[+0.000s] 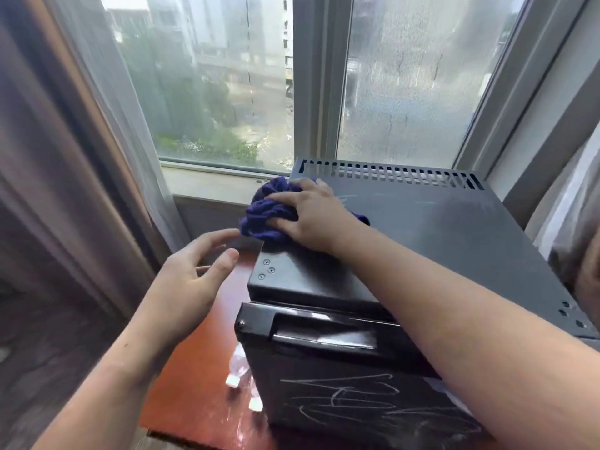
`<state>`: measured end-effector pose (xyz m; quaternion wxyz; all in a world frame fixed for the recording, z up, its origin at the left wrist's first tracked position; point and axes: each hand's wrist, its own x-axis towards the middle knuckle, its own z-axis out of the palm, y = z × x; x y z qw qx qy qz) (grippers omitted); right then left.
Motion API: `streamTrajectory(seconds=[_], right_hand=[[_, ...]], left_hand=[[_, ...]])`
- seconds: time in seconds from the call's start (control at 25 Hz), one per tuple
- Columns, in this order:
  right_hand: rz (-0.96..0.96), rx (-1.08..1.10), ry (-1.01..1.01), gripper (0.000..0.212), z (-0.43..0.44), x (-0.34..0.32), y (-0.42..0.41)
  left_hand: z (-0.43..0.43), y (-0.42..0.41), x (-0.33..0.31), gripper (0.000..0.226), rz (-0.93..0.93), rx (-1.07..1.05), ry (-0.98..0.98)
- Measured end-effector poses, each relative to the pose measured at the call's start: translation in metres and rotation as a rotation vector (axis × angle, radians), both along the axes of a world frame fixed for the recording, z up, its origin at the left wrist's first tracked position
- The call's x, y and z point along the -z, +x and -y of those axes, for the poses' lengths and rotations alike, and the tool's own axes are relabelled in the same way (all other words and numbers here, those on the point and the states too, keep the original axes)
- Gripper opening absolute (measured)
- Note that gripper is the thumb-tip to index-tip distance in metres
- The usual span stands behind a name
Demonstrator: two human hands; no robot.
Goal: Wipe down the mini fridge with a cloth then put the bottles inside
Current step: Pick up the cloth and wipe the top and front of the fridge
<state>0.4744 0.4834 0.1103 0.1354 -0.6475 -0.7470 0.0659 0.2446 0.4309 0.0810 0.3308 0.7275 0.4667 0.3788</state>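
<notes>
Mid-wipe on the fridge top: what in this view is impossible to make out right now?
Head view only:
- Inside of the mini fridge: hidden by its door.
- Top panel under the cloth and right hand: covered, so any dirt there is unknown.
- Bottles on the wooden surface: blurred, partly behind the front corner; count unclear.
- Right side and lower front: cut off by the frame edge and the forearm.

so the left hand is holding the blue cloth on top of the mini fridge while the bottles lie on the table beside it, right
Not quite: the head view shows the right hand holding the blue cloth on top of the mini fridge. The left hand hovers open beside it, holding nothing. The bottles do lie on the table beside it.
</notes>
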Motion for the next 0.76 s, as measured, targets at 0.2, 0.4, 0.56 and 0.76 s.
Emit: streamTrajectory(seconds=[0.2,0.4,0.56,0.76], right_hand=[[-0.03,0.088,0.04,0.054,-0.008,-0.005,0.029],[-0.018,0.144,0.025,0.054,0.057,-0.008,0.041],[-0.073,0.214,0.021,0.054,0.138,-0.003,0.07],[-0.066,0.326,0.02,0.055,0.155,0.003,0.13]], left_hand=[[-0.019,0.026,-0.004,0.04,-0.066,0.087,0.059],[-0.03,0.075,-0.035,0.048,-0.331,0.274,0.274],[0.009,0.103,-0.054,0.046,-0.471,0.465,0.443],[0.016,0.165,-0.056,0.067,-0.747,0.645,0.569]])
